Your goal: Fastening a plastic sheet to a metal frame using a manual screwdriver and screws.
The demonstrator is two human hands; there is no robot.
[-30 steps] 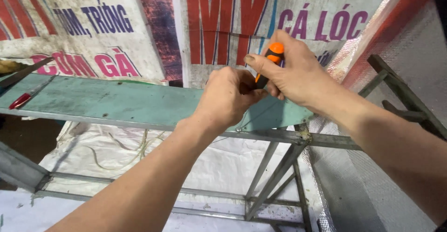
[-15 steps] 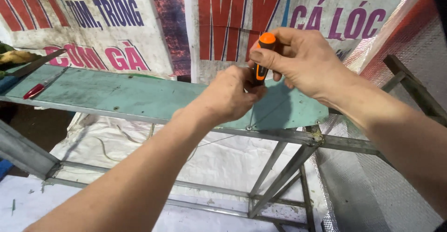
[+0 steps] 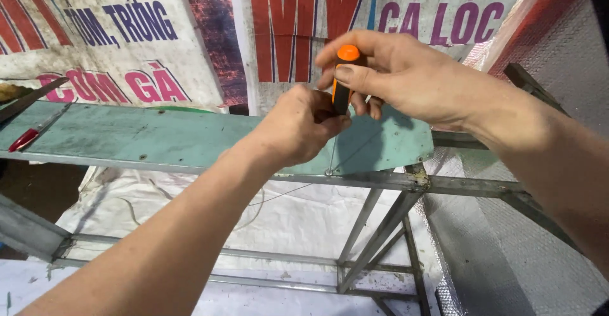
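My right hand (image 3: 406,75) grips the orange and black handle of a screwdriver (image 3: 343,78), held upright. Its thin metal shaft (image 3: 332,154) runs down to a screw at the front edge of a green panel (image 3: 190,135) lying on a grey metal frame (image 3: 380,183). My left hand (image 3: 298,126) is closed around the lower end of the handle and the top of the shaft, just below my right hand.
A red-handled tool (image 3: 28,137) lies at the panel's far left end. Printed banners (image 3: 127,37) hang behind the frame. White sheeting (image 3: 292,214) lies under the frame. Silver textured sheet (image 3: 539,252) covers the right side, beside slanted frame bars (image 3: 387,227).
The view has shifted a little. Both hands stay on the screwdriver at the same spot on the panel's edge, and my right hand's fingers have turned around the handle.
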